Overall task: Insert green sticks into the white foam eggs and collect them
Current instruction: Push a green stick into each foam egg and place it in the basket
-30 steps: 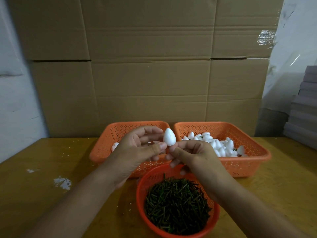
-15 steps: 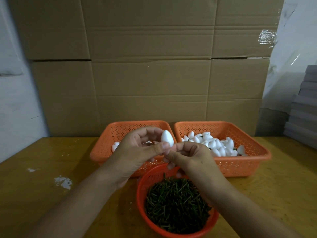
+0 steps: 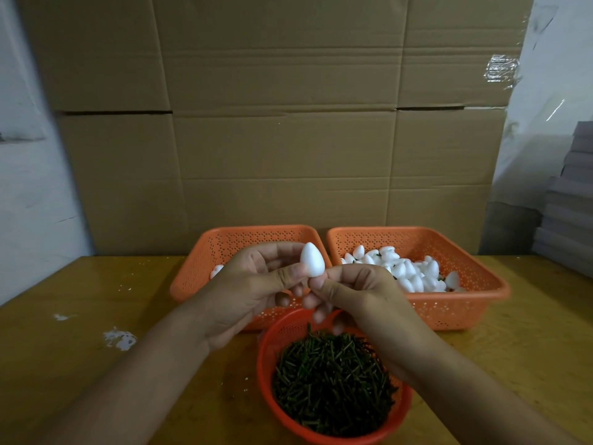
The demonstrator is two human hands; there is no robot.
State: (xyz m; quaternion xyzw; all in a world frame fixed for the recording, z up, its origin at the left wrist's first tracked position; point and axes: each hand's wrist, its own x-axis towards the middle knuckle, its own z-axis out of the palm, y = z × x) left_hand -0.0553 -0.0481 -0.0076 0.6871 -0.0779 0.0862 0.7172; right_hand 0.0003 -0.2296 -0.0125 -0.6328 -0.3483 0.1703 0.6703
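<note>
The egg [image 3: 312, 260] is sitting pointy end up just above the round basket [image 3: 266, 364], and both hands are pinching its blunt bottom: left hand [image 3: 253, 284] with thumb and fingers curled round it, right hand [image 3: 356, 290] pressing in from below. I'm guessing a stick is going in there, but the fingers are hiding it. Progress-wise, the right tray [image 3: 475, 284] behind the round basket is holding a decent heap of eggs [image 3: 414, 274], some showing bits of green, so probably finished ones. The left tray [image 3: 199, 277] is showing just one. Loads of sticks [image 3: 330, 380] are waiting. Eggs are looking smooth and matte, sticks thin and short, baskets perforated plastic.
</note>
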